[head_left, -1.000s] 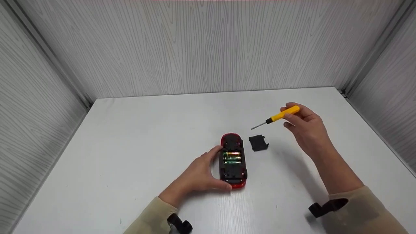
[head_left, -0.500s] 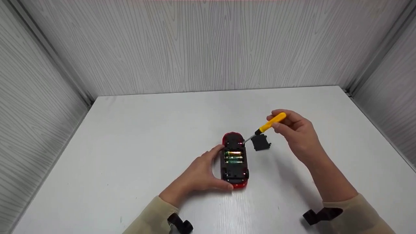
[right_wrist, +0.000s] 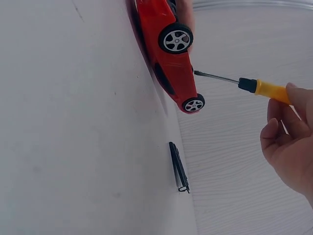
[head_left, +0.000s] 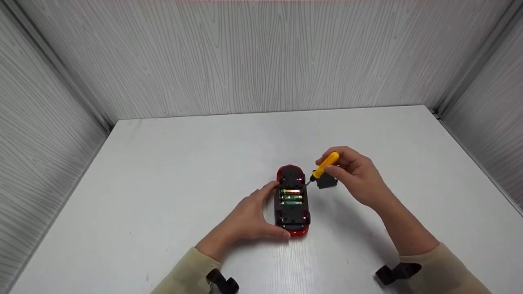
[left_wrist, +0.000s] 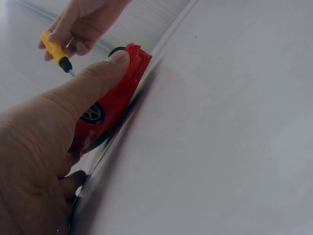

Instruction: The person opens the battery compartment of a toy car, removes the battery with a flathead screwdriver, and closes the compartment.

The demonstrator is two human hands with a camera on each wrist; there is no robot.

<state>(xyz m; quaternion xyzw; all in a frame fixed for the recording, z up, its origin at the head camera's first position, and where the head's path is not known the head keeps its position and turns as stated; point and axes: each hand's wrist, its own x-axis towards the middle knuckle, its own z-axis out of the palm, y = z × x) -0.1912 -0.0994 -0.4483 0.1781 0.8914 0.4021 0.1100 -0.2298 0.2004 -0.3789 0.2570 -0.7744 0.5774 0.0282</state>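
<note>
A red toy car (head_left: 292, 214) lies upside down on the white table, black underside up. Three batteries (head_left: 291, 197) sit side by side in its open compartment. My left hand (head_left: 247, 218) holds the car from the left, thumb at the near end and fingers along the side. Between thumb and fingers, my right hand (head_left: 361, 177) pinches a screwdriver (right_wrist: 270, 91) by its yellow handle. Its tip is at the compartment's upper right edge; whether it touches, I cannot tell. Partly behind the right hand lies the black battery cover (head_left: 327, 182), flat on the table.
The white tabletop (head_left: 175, 175) surrounds the car on all sides. Grey wood-grain panels (head_left: 261, 57) stand at the back, left and right. Black wrist mounts (head_left: 222, 281) sit on both sleeves.
My right hand has moved left and toward me, bringing the screwdriver from above the battery cover to the car's compartment. The shaft now points more steeply down. My left hand keeps its hold on the car.
</note>
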